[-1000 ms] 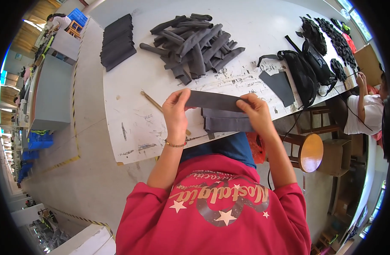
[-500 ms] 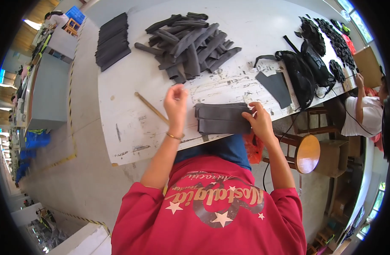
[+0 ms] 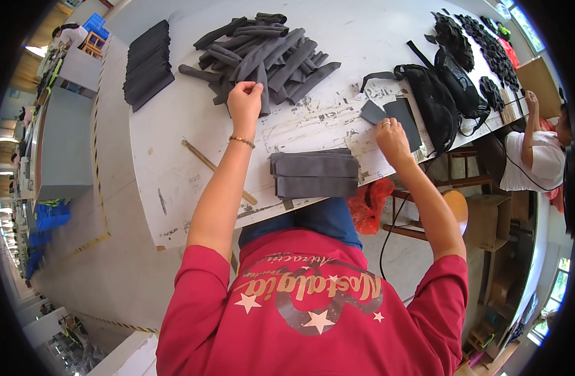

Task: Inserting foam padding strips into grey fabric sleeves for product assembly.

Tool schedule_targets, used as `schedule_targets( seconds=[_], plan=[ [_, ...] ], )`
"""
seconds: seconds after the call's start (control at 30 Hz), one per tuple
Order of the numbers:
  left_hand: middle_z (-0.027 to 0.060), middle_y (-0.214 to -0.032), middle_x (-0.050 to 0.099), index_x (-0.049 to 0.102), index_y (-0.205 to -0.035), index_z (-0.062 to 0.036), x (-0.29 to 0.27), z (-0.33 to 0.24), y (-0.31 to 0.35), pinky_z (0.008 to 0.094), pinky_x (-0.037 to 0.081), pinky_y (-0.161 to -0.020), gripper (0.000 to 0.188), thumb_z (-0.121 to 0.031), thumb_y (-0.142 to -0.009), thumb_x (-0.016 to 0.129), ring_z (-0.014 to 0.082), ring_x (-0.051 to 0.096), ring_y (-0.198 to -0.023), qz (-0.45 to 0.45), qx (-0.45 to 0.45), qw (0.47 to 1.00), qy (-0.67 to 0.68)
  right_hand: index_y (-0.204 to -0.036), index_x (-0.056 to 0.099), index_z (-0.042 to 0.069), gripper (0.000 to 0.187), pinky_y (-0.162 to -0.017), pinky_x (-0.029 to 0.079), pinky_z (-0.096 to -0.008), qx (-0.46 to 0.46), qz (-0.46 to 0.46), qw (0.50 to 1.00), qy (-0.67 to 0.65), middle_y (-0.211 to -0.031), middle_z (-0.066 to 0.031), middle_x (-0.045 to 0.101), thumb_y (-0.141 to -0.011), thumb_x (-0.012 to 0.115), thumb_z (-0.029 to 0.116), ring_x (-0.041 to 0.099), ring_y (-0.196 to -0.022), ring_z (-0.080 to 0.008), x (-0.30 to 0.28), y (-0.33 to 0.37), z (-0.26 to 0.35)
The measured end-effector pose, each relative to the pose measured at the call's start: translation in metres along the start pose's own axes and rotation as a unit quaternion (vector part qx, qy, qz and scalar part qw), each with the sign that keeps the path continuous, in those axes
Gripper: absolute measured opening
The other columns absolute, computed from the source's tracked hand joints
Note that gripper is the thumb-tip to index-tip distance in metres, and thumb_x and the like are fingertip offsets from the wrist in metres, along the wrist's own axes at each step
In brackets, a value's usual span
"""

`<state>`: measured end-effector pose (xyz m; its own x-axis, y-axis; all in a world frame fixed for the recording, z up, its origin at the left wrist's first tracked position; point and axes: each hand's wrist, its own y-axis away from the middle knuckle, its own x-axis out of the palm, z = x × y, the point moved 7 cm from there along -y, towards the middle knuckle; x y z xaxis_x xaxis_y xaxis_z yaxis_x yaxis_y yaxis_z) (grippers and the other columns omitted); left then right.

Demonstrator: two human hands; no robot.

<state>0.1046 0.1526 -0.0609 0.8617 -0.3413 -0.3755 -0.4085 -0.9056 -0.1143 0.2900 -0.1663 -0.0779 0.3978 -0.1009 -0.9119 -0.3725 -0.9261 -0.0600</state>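
My left hand (image 3: 245, 103) reaches to the near side of a heap of rolled dark grey fabric pieces (image 3: 293, 69). Its thumb and fingers pinch around the end of one fabric roll (image 3: 262, 99). Farther right, my right hand (image 3: 394, 139) is closed at the corner of a small dark grey fabric piece (image 3: 372, 112). That piece lies beside a larger flat dark piece (image 3: 404, 119), partly covered by my fingers. Between my forearms, a stack of dark grey fabric strips (image 3: 315, 175) rests at the table's near edge, untouched.
A wooden stick (image 3: 203, 156) lies left on the white table (image 3: 168, 135). Overlapping dark strips (image 3: 149, 66) form a far-left row. Black bags (image 3: 430, 106) stand right, near dark bundles (image 3: 453, 41). A stool (image 3: 455, 210) and a person in white (image 3: 532, 153) are at right.
My left hand has moved forward to the heap and closed on a roll. My right hand has left the strip stack, moving forward and right, where a small fabric piece now shows.
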Motion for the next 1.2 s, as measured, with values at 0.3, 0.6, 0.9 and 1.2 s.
schedule_targets(
  seconds=[0.3,0.6,0.9,1.2],
  plan=[
    [0.0226,-0.098,0.069,0.054,-0.099,0.0014,-0.027,-0.031,0.065,0.0381,0.061,-0.071,0.021,-0.014,-0.092,0.066,0.0320,0.071,-0.081,0.180,-0.148,0.859,0.456,-0.093,0.050,0.001,0.013,-0.080,0.046,-0.0411,0.065,-0.122,0.977,-0.165,-0.094,-0.0154,0.056,-0.081,0.055,0.003,0.056,-0.092,-0.0332,-0.021,-0.001,-0.023],
    [0.0156,-0.109,0.066,0.055,-0.118,0.0041,-0.043,-0.066,0.085,0.0371,0.060,-0.081,0.032,-0.003,-0.089,0.065,0.0313,0.069,-0.093,0.154,-0.140,0.810,0.548,-0.102,0.051,-0.001,0.026,-0.073,0.046,-0.0437,0.123,-0.216,0.863,-0.440,-0.083,-0.0164,0.055,-0.078,0.058,-0.007,0.057,-0.082,-0.0339,-0.102,-0.001,-0.020],
    [0.0160,-0.114,0.064,0.058,-0.114,0.0019,-0.019,-0.086,0.099,0.0385,0.056,-0.095,0.022,-0.002,-0.092,0.060,0.0280,0.065,-0.105,0.193,-0.187,0.727,0.631,-0.084,0.045,0.000,0.018,-0.066,0.042,-0.0329,0.057,-0.072,0.798,-0.596,-0.084,-0.0116,0.046,-0.077,0.060,-0.005,0.047,-0.075,-0.0268,-0.169,0.001,0.031],
    [0.0198,-0.110,0.066,0.058,-0.111,0.0028,-0.023,-0.092,0.092,0.0382,0.057,-0.090,0.020,-0.002,-0.092,0.060,0.0258,0.067,-0.099,0.182,-0.175,0.785,0.566,-0.095,0.049,0.001,0.037,-0.074,0.046,-0.0391,0.001,-0.145,0.827,-0.543,-0.102,-0.0162,0.049,-0.074,0.078,0.008,0.052,-0.089,-0.0339,-0.209,0.011,0.054]
  ],
)
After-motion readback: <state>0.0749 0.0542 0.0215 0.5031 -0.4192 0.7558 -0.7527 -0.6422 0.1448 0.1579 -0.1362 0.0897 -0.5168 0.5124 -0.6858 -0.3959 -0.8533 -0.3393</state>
